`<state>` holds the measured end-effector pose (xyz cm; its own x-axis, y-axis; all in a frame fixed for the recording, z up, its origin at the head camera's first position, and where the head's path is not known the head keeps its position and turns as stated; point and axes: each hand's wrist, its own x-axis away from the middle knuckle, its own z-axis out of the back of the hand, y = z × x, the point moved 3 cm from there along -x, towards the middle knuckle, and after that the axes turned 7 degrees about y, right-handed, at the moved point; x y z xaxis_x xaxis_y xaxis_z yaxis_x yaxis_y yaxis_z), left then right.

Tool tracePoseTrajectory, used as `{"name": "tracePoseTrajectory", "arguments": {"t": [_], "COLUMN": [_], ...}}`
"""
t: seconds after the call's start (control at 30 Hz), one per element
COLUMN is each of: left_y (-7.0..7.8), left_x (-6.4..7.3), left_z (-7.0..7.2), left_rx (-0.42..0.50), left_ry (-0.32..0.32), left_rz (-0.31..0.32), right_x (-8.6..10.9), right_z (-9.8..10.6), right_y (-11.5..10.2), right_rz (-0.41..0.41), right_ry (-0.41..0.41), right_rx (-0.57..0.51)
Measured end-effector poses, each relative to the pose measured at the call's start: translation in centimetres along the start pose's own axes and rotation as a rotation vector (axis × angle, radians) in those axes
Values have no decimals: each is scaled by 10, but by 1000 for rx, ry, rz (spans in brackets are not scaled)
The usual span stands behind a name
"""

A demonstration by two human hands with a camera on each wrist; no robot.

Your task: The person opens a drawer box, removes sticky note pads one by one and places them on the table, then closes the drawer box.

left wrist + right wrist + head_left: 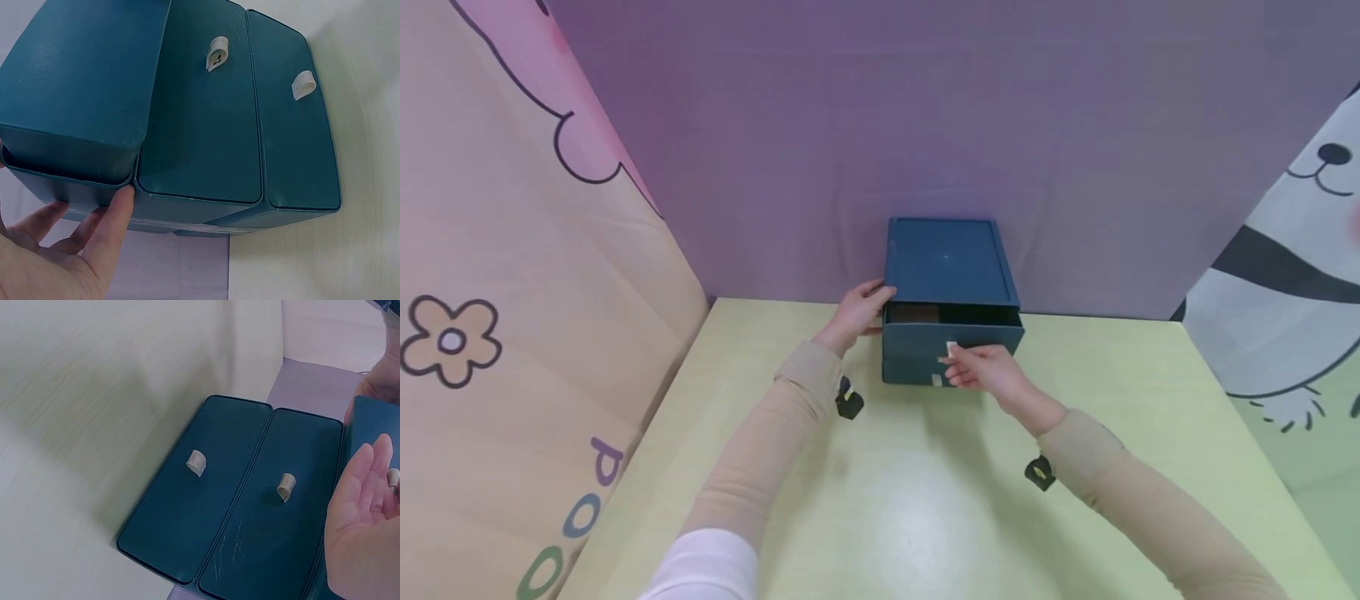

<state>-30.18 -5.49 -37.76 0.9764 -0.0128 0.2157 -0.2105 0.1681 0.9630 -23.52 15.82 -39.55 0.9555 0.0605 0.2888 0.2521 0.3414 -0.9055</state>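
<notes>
A dark blue drawer cabinet [951,262] stands on the table against the back cloth. Its top drawer [906,350] is pulled partly out, and something brown [913,313] shows in the gap. My left hand [853,315] rests at the cabinet's left side; in the left wrist view its fairly straight fingers [112,225] press the side wall beside the top drawer. With thumb and fingers, my right hand [988,371] pinches the top drawer's pale pull tab [951,348]. Below, the middle drawer [281,531] and bottom drawer [200,506] are closed, each with a pale tab.
The pale yellow table [910,500] extends in front and to both sides. A purple cloth [947,125] hangs right behind the cabinet. Printed cloths stand at left [512,250] and right [1285,292]. A small black device [1040,472] sits at each wrist.
</notes>
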Motion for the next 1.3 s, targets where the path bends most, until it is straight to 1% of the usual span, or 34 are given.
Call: {"name": "tracePoseTrajectory", "arguments": {"t": [0.17,0.33,0.53,0.7,1.07,1.3], "left_y": [0,-1,-2,-2,-1,-1], "left_x": [0,-1,0,0,-1,-2], "left_z": [2,0,-1,0,1,2], "left_rx": [-6,6,15,14,7,15], "left_ry": [-1,-4,-1,3,-4,0], "left_rz": [-3,0,-6,1,4,2], "right_x": [0,1,4,5,6,6], "right_z": [-1,-2,-1,-1,-2,-2], "right_y": [0,1,2,2,5,6], "right_rz": [7,10,-1,-7,-10,3], "right_ry": [1,5,14,16,7,-3], "right_rx": [-5,-6,3,8,-38,-42]}}
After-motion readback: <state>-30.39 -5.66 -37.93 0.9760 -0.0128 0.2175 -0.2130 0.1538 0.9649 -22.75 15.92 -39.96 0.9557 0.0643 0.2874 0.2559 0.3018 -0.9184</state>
